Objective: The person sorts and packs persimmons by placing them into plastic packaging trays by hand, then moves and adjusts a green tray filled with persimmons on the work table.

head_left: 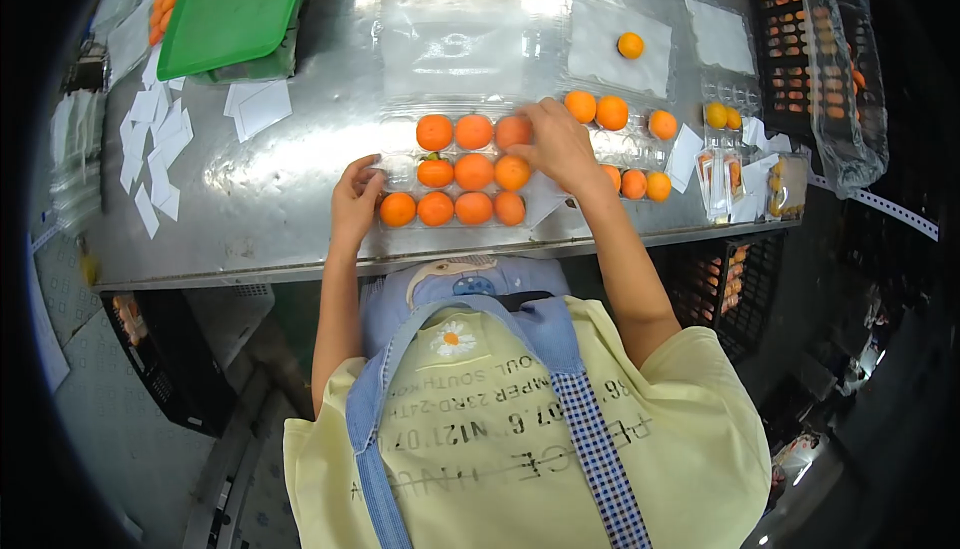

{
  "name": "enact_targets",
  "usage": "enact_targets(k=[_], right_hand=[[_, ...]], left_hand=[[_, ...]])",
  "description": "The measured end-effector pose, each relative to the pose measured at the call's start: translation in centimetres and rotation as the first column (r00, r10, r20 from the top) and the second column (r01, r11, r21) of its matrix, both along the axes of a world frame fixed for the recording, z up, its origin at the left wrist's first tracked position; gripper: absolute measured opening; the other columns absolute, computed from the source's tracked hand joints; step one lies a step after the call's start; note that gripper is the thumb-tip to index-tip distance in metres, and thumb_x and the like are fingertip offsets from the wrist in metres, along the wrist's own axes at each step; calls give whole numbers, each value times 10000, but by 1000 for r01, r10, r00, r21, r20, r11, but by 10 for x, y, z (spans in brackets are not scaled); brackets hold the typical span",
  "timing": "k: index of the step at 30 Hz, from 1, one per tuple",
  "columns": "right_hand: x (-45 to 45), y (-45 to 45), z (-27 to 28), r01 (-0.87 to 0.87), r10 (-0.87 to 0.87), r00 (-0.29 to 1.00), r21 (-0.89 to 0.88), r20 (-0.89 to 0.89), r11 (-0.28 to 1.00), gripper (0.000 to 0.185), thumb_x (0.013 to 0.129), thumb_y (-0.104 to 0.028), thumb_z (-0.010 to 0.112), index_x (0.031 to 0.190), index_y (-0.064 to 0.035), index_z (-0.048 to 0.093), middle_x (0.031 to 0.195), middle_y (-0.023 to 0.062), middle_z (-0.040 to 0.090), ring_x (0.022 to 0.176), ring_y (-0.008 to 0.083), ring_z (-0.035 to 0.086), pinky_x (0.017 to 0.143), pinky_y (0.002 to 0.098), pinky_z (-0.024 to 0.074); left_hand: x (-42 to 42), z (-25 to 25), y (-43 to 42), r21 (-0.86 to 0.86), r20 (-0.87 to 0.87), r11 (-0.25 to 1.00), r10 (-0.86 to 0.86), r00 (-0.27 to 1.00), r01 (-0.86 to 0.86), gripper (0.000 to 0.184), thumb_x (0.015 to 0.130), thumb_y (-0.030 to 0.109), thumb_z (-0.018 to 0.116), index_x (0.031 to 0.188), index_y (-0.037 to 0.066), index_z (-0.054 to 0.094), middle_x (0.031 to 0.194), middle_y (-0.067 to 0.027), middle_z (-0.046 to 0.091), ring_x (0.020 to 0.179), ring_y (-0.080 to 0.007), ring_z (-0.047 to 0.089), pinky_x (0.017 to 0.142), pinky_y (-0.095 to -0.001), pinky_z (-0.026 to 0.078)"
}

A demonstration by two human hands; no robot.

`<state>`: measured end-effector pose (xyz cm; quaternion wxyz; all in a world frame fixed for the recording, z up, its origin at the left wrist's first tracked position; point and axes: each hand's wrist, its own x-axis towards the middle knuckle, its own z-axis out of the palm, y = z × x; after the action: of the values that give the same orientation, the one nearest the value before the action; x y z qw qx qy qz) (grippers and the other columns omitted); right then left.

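Observation:
A clear plastic tray [400,169] on the metal table holds several oranges [473,171] in three rows. The left spots of its upper and middle rows show bare plastic. At the tray's left edge, my left hand [353,204] is curled, with thumb and fingers on the rim. My right hand [562,147] reaches over the tray's right side, its fingers around an orange [513,131] at the end of the upper row. Part of that fruit is hidden behind the fingers. One orange [434,171] in the middle row has a green stem.
To the right, another clear tray [640,154] carries several oranges, and a lone orange [630,45] lies behind it. White cards [158,144] are scattered at left near a green tray [235,9]. A black crate [785,39] stands at the back right.

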<state>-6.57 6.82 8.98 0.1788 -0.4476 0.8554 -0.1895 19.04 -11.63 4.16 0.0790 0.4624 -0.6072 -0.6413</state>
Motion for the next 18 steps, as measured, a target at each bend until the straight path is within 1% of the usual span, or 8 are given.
enact_targets(k=[3,5,8,11,14,17,18], right_hand=[[2,2,4,1,-1,1000,-25,-9,1000,435,651,-199,785,1015,-60,591,975,108,578,949,292,560,778,395,487],[4,2,4,-8,6,999,-59,-46,998,417,655,-186,779,1005,-53,598,958,115,580,940,296,558,778,399,485],[10,-1,-2,-61,41,991,-163,-127,985,398,662,-166,769,1002,-51,597,942,124,581,926,308,561,776,402,484],[12,0,-1,-25,21,997,-60,-70,998,389,672,-152,756,1006,-59,577,950,134,582,918,324,566,772,410,484],[14,0,-1,8,-12,999,-67,-52,998,396,677,-146,751,1020,-67,569,947,138,589,921,335,571,772,416,485],[23,-3,1,55,-52,997,-46,63,997,408,678,-145,749,1037,-72,569,944,153,598,924,357,574,786,413,488],[26,-3,1,111,-105,989,-56,100,992,418,684,-152,753,1048,-64,568,957,157,606,934,351,584,793,403,492]], left_hand=[[5,2,-3,20,-26,1000,5,1000,-5,319,878,93,609,1195,53,595,942,-58,602,758,-123,582,699,-254,491],[9,-1,-5,-36,-26,999,-27,999,26,306,879,94,609,1182,54,603,945,-62,609,785,-123,585,717,-257,492],[11,1,-8,-110,-28,992,-62,998,59,293,881,103,607,1170,59,611,956,-69,623,828,-130,593,733,-264,487],[15,2,-13,-145,-25,987,-77,997,73,288,883,118,605,1167,69,615,967,-69,635,862,-140,599,742,-272,477],[19,3,-16,-161,-26,984,-86,996,81,287,885,131,603,1167,78,617,971,-62,641,876,-146,600,745,-277,469],[22,10,-17,-178,-11,980,-91,996,87,282,884,127,603,1162,80,620,962,-54,643,880,-146,598,751,-279,472],[23,15,-17,-184,-2,979,-90,996,88,279,884,123,604,1159,80,621,957,-51,643,881,-145,598,753,-279,474]])
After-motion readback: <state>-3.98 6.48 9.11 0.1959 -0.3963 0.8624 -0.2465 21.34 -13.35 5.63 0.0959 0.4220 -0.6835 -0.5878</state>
